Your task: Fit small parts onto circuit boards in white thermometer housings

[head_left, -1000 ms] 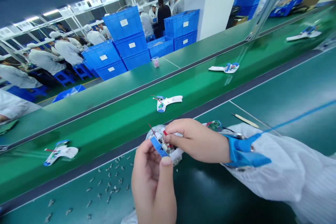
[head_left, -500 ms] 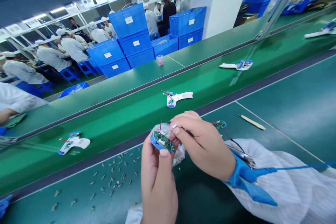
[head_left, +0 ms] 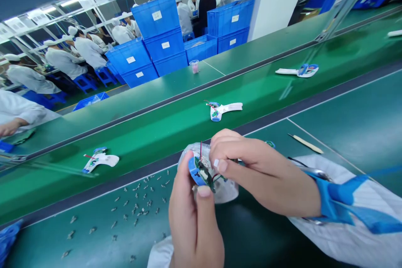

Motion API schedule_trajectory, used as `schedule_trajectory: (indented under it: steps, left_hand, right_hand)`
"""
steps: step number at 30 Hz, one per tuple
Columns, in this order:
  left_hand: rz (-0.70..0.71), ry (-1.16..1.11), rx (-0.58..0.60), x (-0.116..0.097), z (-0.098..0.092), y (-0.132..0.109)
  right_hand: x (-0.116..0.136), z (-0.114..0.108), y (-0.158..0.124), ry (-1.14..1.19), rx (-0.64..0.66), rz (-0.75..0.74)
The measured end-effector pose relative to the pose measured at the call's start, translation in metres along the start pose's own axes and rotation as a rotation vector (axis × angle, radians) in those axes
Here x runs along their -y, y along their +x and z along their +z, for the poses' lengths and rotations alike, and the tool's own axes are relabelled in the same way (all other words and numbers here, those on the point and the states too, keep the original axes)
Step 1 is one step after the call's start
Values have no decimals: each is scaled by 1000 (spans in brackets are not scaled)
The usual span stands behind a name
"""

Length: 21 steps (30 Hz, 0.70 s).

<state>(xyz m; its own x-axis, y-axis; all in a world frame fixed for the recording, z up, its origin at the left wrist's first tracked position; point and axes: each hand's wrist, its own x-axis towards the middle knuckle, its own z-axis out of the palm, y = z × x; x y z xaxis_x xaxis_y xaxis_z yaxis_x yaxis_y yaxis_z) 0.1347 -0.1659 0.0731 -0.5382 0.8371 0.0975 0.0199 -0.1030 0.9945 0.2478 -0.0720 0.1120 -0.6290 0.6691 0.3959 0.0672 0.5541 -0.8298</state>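
My left hand (head_left: 196,217) is closed around a green circuit board with a blue plastic part (head_left: 196,171) along its edge. A thin red wire (head_left: 201,150) stands up from the board, and dark and red wires bend off its near end. My right hand (head_left: 251,167) is in a pinch at the board's right side, with a small white piece (head_left: 216,162) at the thumb and fingertip. Those fingers partly hide the board. Behind both hands sits a translucent plastic bag or tub (head_left: 229,192) with small bits inside.
Several small metal parts (head_left: 136,207) lie scattered on the green bench. A green conveyor carries white handheld housings (head_left: 230,108) with wires and boards. A pointed stick tool (head_left: 306,144) lies to the right. Blue crates (head_left: 165,44) and people in white coats are beyond.
My right hand has moved down and in against the board, bringing the white piece closer. The board has tilted in my left hand. The housings on the belt have shifted right in view.
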Motion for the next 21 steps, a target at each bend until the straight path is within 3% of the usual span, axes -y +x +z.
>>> schedule_trajectory:
  steps: [6,21]
  left_hand:
    - [2,39,14,-9,2,-4]
    - [47,29,23,-9,-2,-4]
  right_hand:
    - [13,-7,6,-33,63,-26]
    - [19,-14,6,-232,198,-153]
